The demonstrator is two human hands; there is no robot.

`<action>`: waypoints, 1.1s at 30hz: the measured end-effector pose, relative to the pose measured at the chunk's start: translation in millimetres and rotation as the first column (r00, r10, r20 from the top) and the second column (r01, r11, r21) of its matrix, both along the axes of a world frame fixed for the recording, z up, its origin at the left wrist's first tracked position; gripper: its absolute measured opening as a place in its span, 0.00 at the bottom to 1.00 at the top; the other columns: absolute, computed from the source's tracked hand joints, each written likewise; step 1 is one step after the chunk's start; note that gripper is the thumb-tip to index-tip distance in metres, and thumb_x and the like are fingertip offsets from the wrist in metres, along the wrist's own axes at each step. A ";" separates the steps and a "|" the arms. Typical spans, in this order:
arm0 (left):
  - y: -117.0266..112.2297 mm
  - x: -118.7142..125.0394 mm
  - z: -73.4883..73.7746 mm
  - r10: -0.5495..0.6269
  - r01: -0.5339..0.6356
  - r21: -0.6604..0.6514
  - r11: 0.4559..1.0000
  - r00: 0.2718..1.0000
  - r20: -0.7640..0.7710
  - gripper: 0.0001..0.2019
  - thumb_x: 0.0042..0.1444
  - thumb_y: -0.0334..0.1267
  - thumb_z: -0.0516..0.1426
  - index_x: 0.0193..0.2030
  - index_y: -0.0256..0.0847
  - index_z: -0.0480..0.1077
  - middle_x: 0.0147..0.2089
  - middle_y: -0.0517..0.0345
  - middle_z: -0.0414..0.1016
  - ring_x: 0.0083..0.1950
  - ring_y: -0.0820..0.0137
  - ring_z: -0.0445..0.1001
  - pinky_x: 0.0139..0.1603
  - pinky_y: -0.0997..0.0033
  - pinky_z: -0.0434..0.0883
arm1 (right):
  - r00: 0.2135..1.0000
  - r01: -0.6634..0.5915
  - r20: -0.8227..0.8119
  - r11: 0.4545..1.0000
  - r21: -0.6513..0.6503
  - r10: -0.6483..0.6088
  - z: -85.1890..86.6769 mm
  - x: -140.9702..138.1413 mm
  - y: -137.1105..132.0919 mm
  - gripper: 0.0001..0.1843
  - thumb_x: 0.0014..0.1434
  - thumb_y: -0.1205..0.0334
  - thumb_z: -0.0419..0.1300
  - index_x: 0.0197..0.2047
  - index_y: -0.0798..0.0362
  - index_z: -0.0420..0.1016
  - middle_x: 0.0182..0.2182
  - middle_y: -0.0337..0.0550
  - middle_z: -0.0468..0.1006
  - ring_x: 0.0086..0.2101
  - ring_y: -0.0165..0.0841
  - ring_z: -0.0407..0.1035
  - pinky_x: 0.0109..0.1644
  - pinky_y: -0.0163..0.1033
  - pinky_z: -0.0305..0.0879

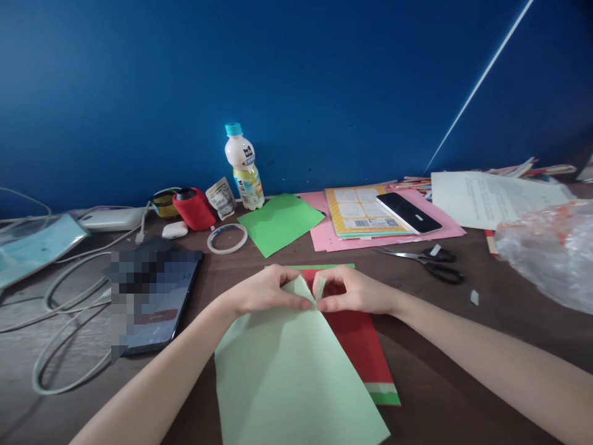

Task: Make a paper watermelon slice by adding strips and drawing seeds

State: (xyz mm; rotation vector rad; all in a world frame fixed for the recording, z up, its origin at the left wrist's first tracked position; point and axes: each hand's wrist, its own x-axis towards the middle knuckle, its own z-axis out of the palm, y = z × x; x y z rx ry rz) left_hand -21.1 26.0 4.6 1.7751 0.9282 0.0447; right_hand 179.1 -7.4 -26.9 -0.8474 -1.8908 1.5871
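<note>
1. Hands meet at the middle of a dark wooden table (445, 371). The left hand (264, 295) and the right hand (354, 292) sit close together, knuckles up, at the top point of a pale green sheet (296, 377).
2. Fingers (303, 304) of both hands are pinched together on that sheet. The left thumb and forefinger clamp the pointed tip, and the right ones nip a small turned-over flap just beside it.
3. The pale green sheet lies flat in front of the person and spreads toward the near edge of the table. It partly covers a red sheet (359, 343) with a white and green band at its near end.
4. Judging by the grip, the work in hand is a small fold at the tip. It is probably best done by lining up the two edges before pressing. The crease can then be run outward from the pinch with a fingertip, with the rest of the sheet left flat so it does not twist.
5. The red sheet underneath may slide, so light downward pressure from the wrists would likely steady both sheets.
6. Scissors (428, 261) lie to the right, well apart from the hands. A ring of tape (227, 238), a green square (280, 222) and a bottle (244, 167) sit farther back. A dark screen (157, 296) and white cables (69, 321) are to the left. None of these touches the hands.
</note>
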 end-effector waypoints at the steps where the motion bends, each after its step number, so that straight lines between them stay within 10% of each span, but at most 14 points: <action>1: 0.2 -0.2 -0.6 0.005 -0.005 -0.009 1.000 1.000 0.001 0.15 0.44 0.47 0.59 0.34 0.38 0.70 0.28 0.61 0.68 0.29 0.74 0.64 0.28 0.77 0.61 | 1.000 0.010 0.002 1.000 0.005 -0.010 -0.1 0.1 0.1 0.07 0.50 0.62 0.60 0.27 0.56 0.67 0.25 0.36 0.69 0.27 0.26 0.61 0.33 0.33 0.56; 33: -0.4 -2.3 -1.8 0.153 -0.117 -0.197 0.973 0.972 0.177 0.10 0.44 0.41 0.61 0.31 0.38 0.68 0.28 0.62 0.72 0.27 0.76 0.69 0.28 0.79 0.66 | 0.999 -0.033 -0.024 0.999 -0.035 0.032 5.1 8.1 4.3 0.06 0.50 0.61 0.60 0.30 0.56 0.72 0.27 0.37 0.72 0.30 0.26 0.65 0.37 0.33 0.59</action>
